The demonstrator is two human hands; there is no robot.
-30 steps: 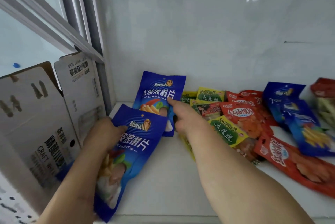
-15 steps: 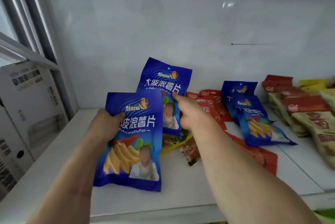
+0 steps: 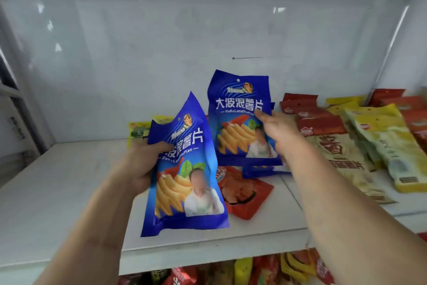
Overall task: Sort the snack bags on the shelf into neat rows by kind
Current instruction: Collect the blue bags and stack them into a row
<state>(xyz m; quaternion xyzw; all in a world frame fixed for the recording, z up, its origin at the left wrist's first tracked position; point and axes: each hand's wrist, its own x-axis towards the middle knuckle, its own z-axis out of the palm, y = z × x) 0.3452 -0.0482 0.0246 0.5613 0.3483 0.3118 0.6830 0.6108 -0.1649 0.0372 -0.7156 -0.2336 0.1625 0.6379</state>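
My left hand (image 3: pixel 141 164) grips a blue potato-chip bag (image 3: pixel 184 183) by its left edge and holds it above the white shelf (image 3: pixel 57 192). My right hand (image 3: pixel 277 129) pinches a second blue chip bag (image 3: pixel 238 123) by its right edge, upright and further back. Another blue bag (image 3: pixel 261 170) lies flat under it, mostly hidden. A red bag (image 3: pixel 245 192) lies on the shelf between my arms. Green-yellow bags (image 3: pixel 138 129) peek out behind my left hand.
Red bags (image 3: pixel 316 118), yellow bags (image 3: pixel 390 146) and a beige bag (image 3: pixel 342 160) lie stacked on the shelf's right side. The white back wall (image 3: pixel 161 54) stands close behind. A lower shelf with more snack bags (image 3: pixel 254 271) shows beneath the front edge.
Both hands have carried their blue bags to the right along the shelf, away from the left wall and cardboard box. The left bag is now tilted; the stacked bags at right have come closer.
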